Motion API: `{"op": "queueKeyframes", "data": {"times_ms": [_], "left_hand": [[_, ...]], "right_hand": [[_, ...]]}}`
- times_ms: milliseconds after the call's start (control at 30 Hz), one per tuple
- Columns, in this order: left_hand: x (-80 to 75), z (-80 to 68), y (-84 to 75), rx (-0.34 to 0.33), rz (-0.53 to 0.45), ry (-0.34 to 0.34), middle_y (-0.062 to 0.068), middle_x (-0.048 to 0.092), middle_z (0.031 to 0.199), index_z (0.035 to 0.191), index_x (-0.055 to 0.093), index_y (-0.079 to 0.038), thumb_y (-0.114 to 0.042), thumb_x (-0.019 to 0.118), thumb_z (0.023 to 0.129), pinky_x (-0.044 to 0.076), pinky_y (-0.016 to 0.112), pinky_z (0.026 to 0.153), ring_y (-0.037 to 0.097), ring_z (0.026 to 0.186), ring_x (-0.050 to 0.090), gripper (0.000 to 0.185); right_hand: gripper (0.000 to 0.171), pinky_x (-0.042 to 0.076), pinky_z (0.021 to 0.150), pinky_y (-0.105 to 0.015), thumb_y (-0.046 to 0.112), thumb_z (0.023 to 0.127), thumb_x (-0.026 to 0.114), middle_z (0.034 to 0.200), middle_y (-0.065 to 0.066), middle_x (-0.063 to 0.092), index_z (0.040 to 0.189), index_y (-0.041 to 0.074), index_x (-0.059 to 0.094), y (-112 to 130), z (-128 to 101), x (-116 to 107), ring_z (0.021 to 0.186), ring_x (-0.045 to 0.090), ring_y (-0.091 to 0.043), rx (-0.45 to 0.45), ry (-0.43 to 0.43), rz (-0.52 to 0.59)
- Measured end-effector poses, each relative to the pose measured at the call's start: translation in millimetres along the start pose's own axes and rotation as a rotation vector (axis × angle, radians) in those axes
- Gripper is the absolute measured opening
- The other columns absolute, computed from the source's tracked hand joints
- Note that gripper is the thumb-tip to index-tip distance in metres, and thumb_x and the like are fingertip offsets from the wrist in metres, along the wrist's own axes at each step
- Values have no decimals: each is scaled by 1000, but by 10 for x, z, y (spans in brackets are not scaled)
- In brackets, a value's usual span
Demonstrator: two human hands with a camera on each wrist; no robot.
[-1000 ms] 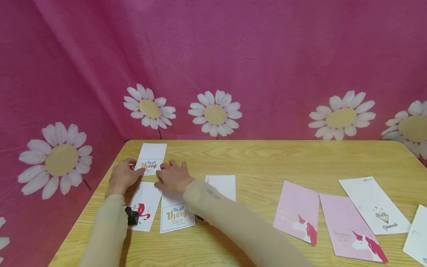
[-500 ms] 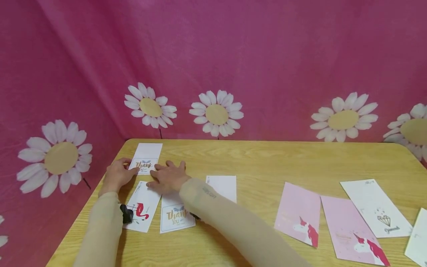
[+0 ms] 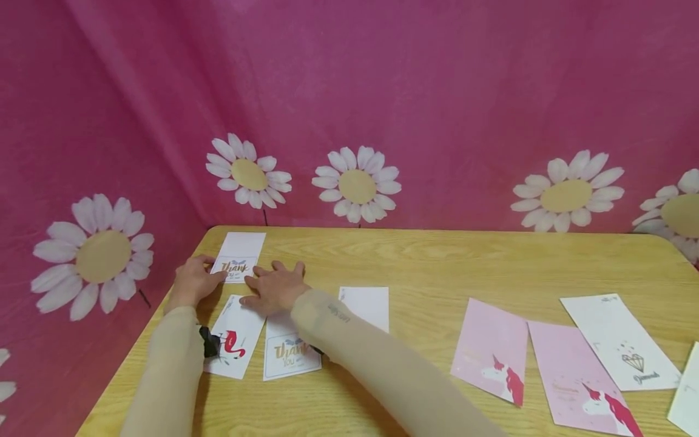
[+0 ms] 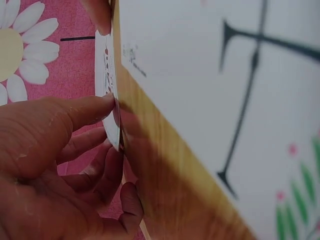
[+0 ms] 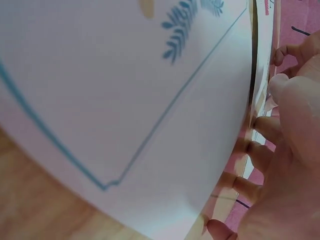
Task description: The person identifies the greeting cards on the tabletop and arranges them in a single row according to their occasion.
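Note:
A white "Thank You" card (image 3: 243,244) lies at the table's far left corner in the head view. My left hand (image 3: 193,282) pinches its near left corner, thumb on the face and fingers at the edge; the left wrist view shows this card (image 4: 107,75) nearly edge-on. My right hand (image 3: 278,288) spreads its fingers, with the thumb side at the card's near right corner and the other fingertips on the table. Below the hands lie a flamingo card (image 3: 240,321) and a second "Thank You" card (image 3: 292,358), partly covered by the right forearm.
A white card (image 3: 368,303) lies right of the right wrist, partly hidden by the sleeve. Farther right are two pink unicorn cards (image 3: 488,334), a white diamond card (image 3: 601,328) overlapping one, and another white card (image 3: 688,394). A pink flowered cloth (image 3: 437,121) hangs behind the table.
Both hands have shifted slightly left, and the far "Thank You" card has slid left with them. Between the last two frames they hardly move.

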State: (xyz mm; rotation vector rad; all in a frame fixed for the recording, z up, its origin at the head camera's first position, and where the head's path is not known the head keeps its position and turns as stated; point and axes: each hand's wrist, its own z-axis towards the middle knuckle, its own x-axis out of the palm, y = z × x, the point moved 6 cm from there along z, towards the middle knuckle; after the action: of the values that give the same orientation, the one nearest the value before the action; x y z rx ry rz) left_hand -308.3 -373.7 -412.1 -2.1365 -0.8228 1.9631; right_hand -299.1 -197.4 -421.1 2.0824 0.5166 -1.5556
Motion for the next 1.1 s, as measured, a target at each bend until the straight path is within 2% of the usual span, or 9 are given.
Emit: {"op": "queueKeyframes", "data": {"times_ms": [233,433,567,667,767,900,1000,1100], "left_hand": [[-3,-16,-18,5,5,-14,29,59,123,134,55,8,-26,63,98,46,58,100,42,110,53,50],[27,-24,-30,9,24,-1,30,57,128,137,53,7,-26,60,99,45,59,103,43,114,52,52],[24,-16,-35,10,16,0,31,56,132,139,51,6,-25,59,99,43,60,106,44,118,49,51],[17,-29,-21,-2,1,0,32,55,134,140,51,6,-22,58,100,40,61,108,46,121,46,49],[16,-43,1,-14,-4,-10,32,54,133,139,51,6,-20,58,100,40,61,108,46,121,46,48],[33,-44,8,-17,-13,-13,32,54,133,139,51,6,-20,57,100,40,62,108,46,120,45,47],[32,-31,5,-8,-17,-15,32,54,132,139,51,6,-21,56,100,41,61,106,46,119,45,48],[6,-36,-11,-6,-18,-50,32,57,129,137,52,6,-22,56,100,45,59,102,46,116,48,47]], "right_hand": [[61,26,119,-61,69,101,36,168,20,26,158,46,33,-25,20,-20,158,24,-19,-26,-11,29],[65,18,123,-66,67,101,41,168,14,28,159,39,34,-178,-55,-37,159,21,-20,-69,-12,164],[66,19,122,-68,66,101,44,166,8,36,157,33,41,-327,-111,-90,156,30,-21,-76,1,217],[65,24,120,-68,64,101,46,162,6,43,154,27,47,-433,-148,-129,151,39,-22,-85,23,211],[64,36,116,-63,62,100,50,155,4,52,150,23,52,-524,-202,-154,145,48,-23,-116,35,193],[57,50,108,-47,56,99,58,143,2,63,142,18,60,-657,-315,-169,133,58,-21,-152,31,186],[53,49,109,-39,49,97,66,137,-1,66,138,16,64,-760,-413,-171,128,59,-19,-161,32,217],[53,47,112,-36,45,93,73,137,-1,66,136,15,65,-859,-509,-163,127,58,-18,-147,29,248]]}}
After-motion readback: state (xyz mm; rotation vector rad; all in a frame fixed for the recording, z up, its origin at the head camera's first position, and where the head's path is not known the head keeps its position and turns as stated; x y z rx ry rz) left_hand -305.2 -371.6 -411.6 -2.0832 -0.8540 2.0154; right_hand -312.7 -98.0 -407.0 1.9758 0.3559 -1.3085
